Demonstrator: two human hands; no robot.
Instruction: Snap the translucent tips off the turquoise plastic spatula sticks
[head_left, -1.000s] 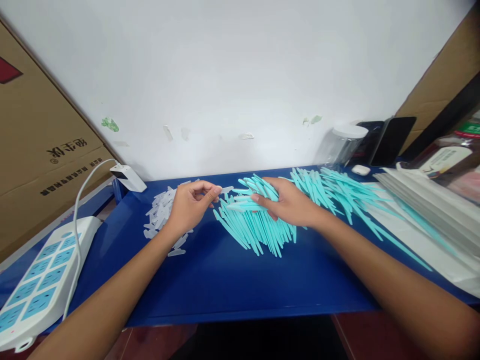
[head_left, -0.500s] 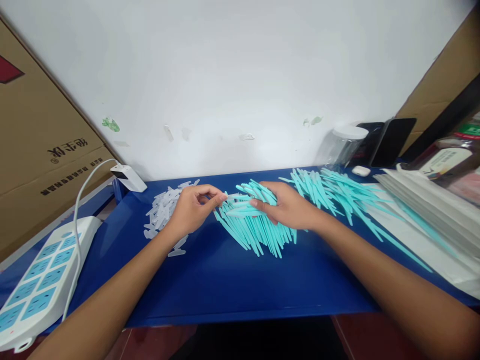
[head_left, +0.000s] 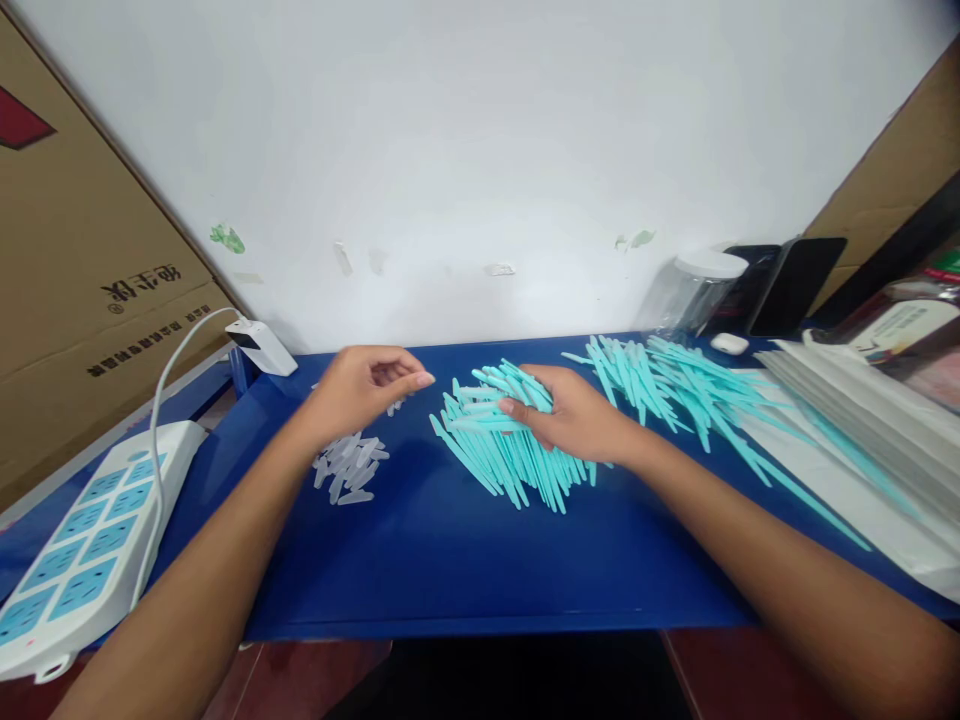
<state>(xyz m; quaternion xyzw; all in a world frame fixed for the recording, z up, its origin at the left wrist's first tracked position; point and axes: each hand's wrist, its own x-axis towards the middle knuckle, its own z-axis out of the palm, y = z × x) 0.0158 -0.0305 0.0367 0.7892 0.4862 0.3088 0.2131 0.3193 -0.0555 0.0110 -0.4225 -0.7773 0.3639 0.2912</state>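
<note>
My right hand grips a bunch of slim turquoise plastic sticks, shaped like eyebrow razors, with the thumb across them. Below this hand many more turquoise sticks lie side by side in a fanned heap on the blue table. My left hand hovers left of the bunch, apart from it, thumb and fingers drawn together in a pinch. Whatever may be between those fingertips is too small to make out. Beneath and beside the left hand are small translucent plastic caps, partly hidden by the hand and wrist.
Another heap of turquoise sticks lies at the right, beside white sheets or sleeves. A clear jar, an earbud case and dark phones stand behind. At left are a power strip, a white charger and a cardboard box.
My left hand has moved left, away from the bunch, where it was pinching a pale tip, and is now over the caps. The right hand keeps its grip. The view shifted slightly.
</note>
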